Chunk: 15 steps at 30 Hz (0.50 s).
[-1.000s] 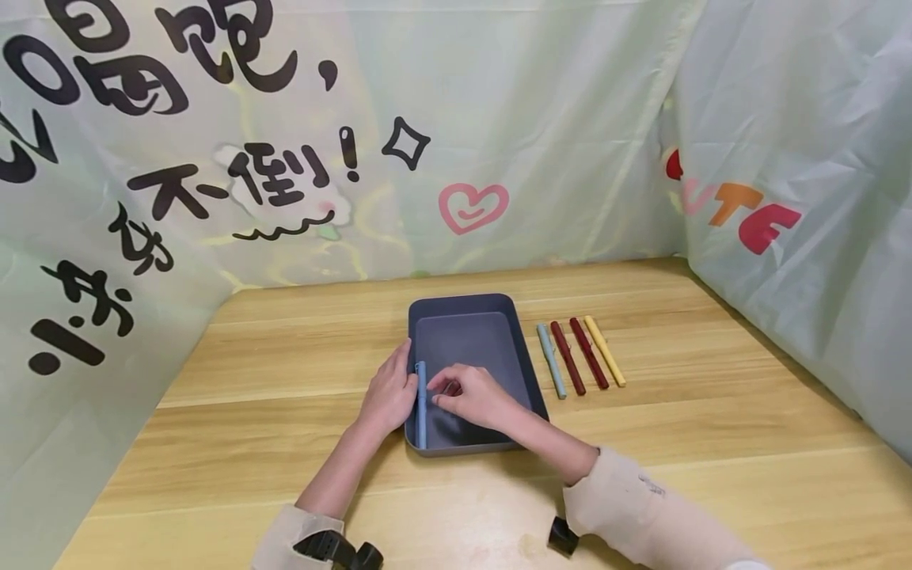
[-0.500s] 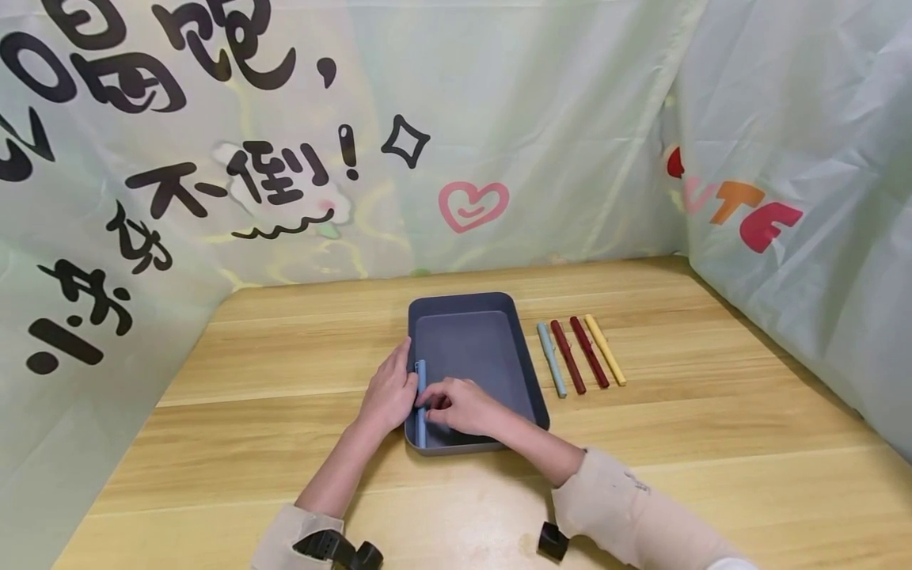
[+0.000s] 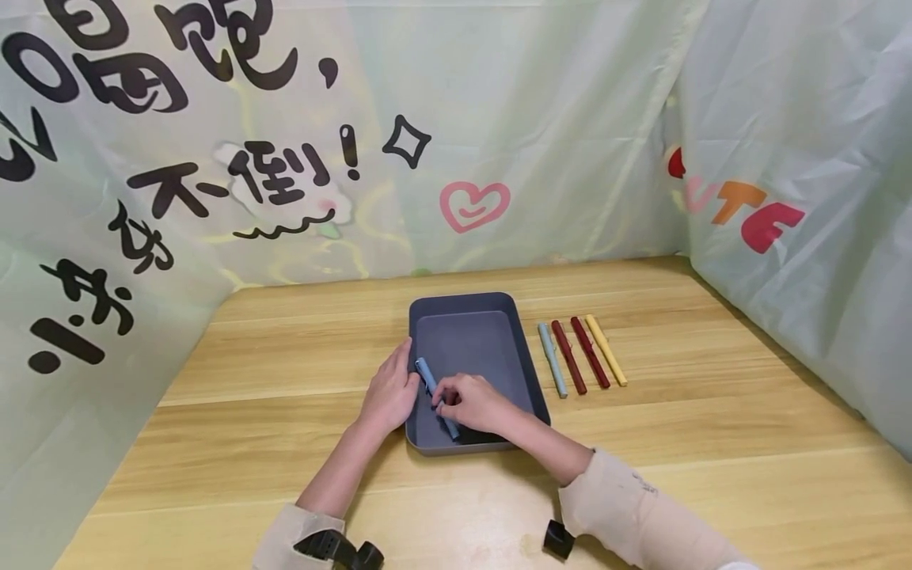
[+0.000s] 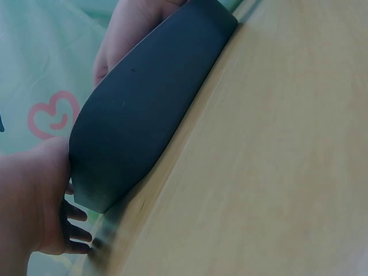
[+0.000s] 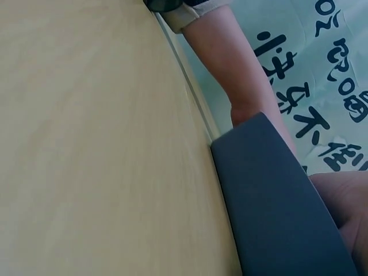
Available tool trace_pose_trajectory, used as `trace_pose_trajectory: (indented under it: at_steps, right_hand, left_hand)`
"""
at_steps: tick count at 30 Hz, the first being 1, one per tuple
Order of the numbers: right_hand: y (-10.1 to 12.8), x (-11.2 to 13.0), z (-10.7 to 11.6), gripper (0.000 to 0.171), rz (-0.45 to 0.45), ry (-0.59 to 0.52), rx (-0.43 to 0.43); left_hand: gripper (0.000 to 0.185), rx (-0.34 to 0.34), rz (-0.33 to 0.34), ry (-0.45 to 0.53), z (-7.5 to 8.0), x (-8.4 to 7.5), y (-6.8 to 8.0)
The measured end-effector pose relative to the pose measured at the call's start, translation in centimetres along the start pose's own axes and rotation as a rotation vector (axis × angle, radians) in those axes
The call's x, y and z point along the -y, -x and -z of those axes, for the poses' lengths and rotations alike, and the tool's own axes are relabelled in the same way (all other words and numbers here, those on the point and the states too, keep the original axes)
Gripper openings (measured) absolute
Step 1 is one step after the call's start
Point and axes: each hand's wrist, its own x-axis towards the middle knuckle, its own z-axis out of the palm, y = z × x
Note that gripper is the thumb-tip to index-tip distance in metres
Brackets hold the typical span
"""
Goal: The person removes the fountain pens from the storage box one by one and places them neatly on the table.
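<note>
In the head view, a blue pen [image 3: 425,372] lies slantwise inside the left part of a dark grey tray [image 3: 530,372]. My right hand [image 3: 473,405] reaches into the tray and pinches the pen around its middle with curled fingers and thumb, covering part of it. My left hand [image 3: 390,396] rests along the tray's left wall, fingers extended and thumb at the rim. The left wrist view shows the tray's outer wall [image 4: 138,109] beside that hand. In the right wrist view, the tray wall [image 5: 270,201] hides the pen.
To the right of the tray, a light blue pen [image 3: 552,360], two dark red pens [image 3: 568,358] and a yellow pen [image 3: 606,351] lie side by side on the wooden table [image 3: 271,356]. Printed cloth [image 3: 556,142] hangs behind and at both sides.
My right hand has closed on the blue pen. The pen's near end has swung right, away from the tray's left wall, so it now lies aslant. The left hand has stayed still.
</note>
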Motion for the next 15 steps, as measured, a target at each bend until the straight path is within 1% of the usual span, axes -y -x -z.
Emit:
trace_pose_trajectory:
  at_steps: [3,9,13,15]
  right_hand:
    - [0.09,-0.09,0.17,0.008,0.0,0.018,0.006]
    - [0.38,0.41,0.08,0.018,-0.013,0.12,0.039]
    - [0.45,0.62,-0.04,0.017,-0.03,0.156,0.054]
    - [0.42,0.65,-0.05,0.015,-0.039,0.15,0.05]
  left_hand:
    - [0.057,-0.003,-0.001,-0.008,0.09,0.09,0.03]
    - [0.057,-0.001,-0.002,0.0,0.12,0.11,0.06]
    - [0.056,0.001,0.002,0.008,0.11,-0.06,0.1]
    - [0.056,-0.002,-0.001,0.006,0.05,-0.08,0.09]
